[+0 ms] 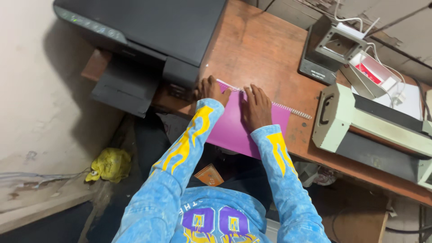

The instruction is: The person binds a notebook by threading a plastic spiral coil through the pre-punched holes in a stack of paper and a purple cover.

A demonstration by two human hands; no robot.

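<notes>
1. Left hand (211, 90) rested at the upper left corner of a magenta-covered booklet (238, 126), fingers curled in narrow against the near end of the booklet's white plastic spiral binding (270, 102). Whether it pinched the coil or only pressed on it could not be told.
2. Right hand (256, 108) lay flat on the magenta cover, fingers spread and pointing toward the spiral edge, palm down, gripping nothing.
3. The booklet lay on a worn reddish-brown wooden counter (265, 49), spiral edge away from the person, near edge overhanging the counter's front.
4. Both arms wore sleeves of a light blue mottled sweatshirt with yellow flame shapes (180, 153).
5. Just left of the left hand stood a large black printer (153, 27), its black paper tray (126, 85) jutting past the counter edge.
6. Right of the booklet, near its far end, sat a cream and black desktop machine with a slot handle (360, 126).
7. Behind that, well apart from the hands, stood a grey metal device with a square opening (333, 45), beside it a small white and red box (373, 72) with white cables.
8. Below the counter: an orange card (209, 175) near the person's lap, and a crumpled yellow cloth (110, 164) on the floor by the pale wall (36, 90).
</notes>
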